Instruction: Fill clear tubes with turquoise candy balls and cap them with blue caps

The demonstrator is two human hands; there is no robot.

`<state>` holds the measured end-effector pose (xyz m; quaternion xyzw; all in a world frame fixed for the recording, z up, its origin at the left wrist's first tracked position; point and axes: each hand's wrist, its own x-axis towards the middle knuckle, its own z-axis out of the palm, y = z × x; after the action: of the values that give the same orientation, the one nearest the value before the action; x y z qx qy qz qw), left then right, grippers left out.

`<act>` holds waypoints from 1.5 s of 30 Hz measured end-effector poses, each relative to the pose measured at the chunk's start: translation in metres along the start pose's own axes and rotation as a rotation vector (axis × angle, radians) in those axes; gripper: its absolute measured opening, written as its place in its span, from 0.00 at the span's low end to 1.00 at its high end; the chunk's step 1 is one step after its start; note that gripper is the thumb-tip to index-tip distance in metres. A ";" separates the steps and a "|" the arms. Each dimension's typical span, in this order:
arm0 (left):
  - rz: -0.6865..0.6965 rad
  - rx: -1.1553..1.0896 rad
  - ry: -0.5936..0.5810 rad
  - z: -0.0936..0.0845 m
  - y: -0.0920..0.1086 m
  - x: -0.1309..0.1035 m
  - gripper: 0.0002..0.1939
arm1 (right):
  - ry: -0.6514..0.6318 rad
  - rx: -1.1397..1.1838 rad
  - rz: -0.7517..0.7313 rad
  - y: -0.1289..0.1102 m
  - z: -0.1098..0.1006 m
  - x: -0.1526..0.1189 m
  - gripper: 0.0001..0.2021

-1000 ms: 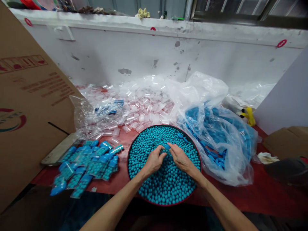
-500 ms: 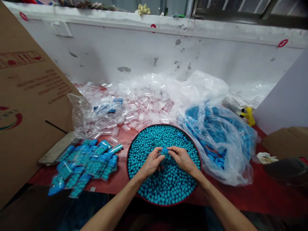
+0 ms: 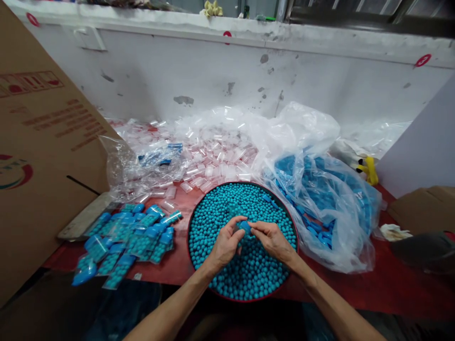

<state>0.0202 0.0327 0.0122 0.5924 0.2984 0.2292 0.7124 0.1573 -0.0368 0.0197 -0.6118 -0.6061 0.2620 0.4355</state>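
Note:
A round tub full of small teal balls stands at the table's front edge. Over it, my left hand is closed on a small container with a blue cap; the container's body is mostly hidden by the fingers. My right hand pinches at the right side of that cap, thumb and forefinger together. Filled clear containers with blue caps lie piled left of the tub. Right of it, a clear plastic bag holds many blue caps.
Many clear small containers lie loose behind the tub. A crumpled clear bag sits at the back left, beside a large cardboard box. A yellow object and brown cardboard are at the right.
The blue cap between my hands has tilted and shows its round top more. My right hand has shifted slightly right and down, its fingers more curled.

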 end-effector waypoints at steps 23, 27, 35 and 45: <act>0.089 0.080 0.031 -0.001 0.014 -0.018 0.24 | -0.137 -0.053 0.029 -0.022 0.018 -0.014 0.41; 0.053 0.016 -0.018 0.001 0.021 -0.016 0.21 | -0.027 -0.213 0.063 -0.023 0.033 -0.020 0.47; 0.069 0.088 0.071 0.006 0.016 -0.021 0.10 | 0.097 -0.253 -0.048 -0.028 0.038 -0.021 0.34; 0.158 0.438 0.143 -0.012 0.008 -0.026 0.08 | -0.098 -0.353 -0.029 -0.020 0.057 -0.025 0.41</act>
<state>-0.0069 0.0249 0.0226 0.7365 0.3434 0.2551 0.5239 0.0955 -0.0517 0.0045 -0.6567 -0.6718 0.1747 0.2949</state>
